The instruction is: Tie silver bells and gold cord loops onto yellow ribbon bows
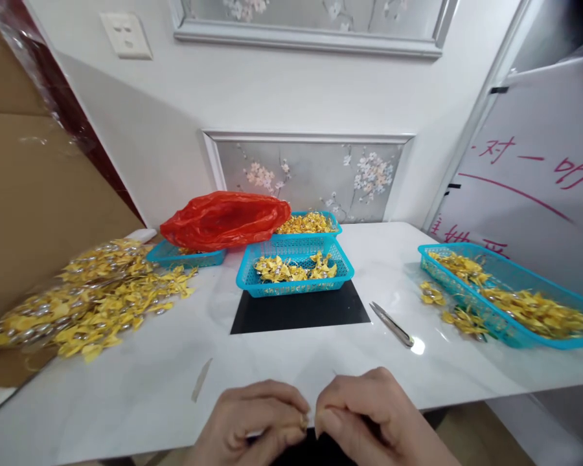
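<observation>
My left hand (255, 417) and my right hand (369, 414) meet at the near edge of the white table (150, 382). Both are closed in a pinch, fingertips touching around a tiny gold-coloured piece (304, 422) that is mostly hidden. Beyond them lies a black mat (298, 310). On its far side stands a blue basket (252, 275) with several yellow flower pieces (276, 270). Metal tweezers (392, 325) lie to the right of the mat, apart from both hands.
A large heap of yellow flowers (92, 298) covers the table's left side. A long blue tray (510, 340) of flowers sits at the right. At the back are a red plastic bag (223, 220) and two more blue baskets (333, 223). A whiteboard (539, 188) leans at the right.
</observation>
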`<state>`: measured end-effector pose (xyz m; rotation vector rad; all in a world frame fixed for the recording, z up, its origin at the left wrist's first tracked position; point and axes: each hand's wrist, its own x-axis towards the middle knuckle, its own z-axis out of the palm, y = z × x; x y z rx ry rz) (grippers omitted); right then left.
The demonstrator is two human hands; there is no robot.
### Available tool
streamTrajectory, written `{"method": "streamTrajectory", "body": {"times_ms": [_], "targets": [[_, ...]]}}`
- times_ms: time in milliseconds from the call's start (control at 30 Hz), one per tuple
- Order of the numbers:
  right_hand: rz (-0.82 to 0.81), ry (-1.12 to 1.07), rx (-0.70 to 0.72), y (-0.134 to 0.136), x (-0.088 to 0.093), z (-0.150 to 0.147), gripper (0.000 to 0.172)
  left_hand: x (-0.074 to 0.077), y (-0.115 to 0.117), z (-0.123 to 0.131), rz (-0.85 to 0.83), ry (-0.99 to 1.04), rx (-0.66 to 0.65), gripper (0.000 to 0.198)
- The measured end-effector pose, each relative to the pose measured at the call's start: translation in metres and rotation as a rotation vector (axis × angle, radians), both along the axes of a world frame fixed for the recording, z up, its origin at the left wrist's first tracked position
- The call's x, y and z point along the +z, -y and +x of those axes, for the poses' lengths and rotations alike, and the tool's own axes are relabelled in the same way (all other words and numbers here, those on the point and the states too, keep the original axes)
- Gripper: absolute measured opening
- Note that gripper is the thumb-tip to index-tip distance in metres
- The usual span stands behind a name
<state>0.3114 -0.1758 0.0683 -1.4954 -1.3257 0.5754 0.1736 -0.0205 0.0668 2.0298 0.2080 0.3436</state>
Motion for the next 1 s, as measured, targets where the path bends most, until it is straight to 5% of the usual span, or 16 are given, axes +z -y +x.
{"method": "streamTrajectory", "body": {"times_ms": [133, 300, 500, 667, 867, 1000], "targets": [[0.000, -0.057, 0.100, -0.002, -0.005, -0.003, 0.024, 0.001, 0.006, 0.003, 0.100, -0.085, -0.078, 0.026], [-0.030, -0.014, 0.053, -0.002, -0.006, 0.001, 0.019, -0.006, -0.002, 0.001, 0.109, 0.080, 0.251, 0.020], [-0.076, 0.220, 0.043, 0.007, -0.010, 0.014, 0.026, -0.003, -0.004, -0.006, -0.248, 0.175, 0.463, 0.017], [-0.019, 0.490, -0.184, 0.036, -0.025, 0.047, 0.026, 0.003, -0.001, -0.012, -0.576, 0.233, 0.528, 0.029], [0.102, 0.714, -0.568, 0.083, -0.060, 0.090, 0.018, 0.002, -0.011, -0.018, -0.645, 0.264, 0.568, 0.035], [0.116, 0.573, -0.847, 0.098, -0.073, 0.102, 0.025, 0.001, -0.013, -0.020, -0.679, 0.259, 0.579, 0.033]]}}
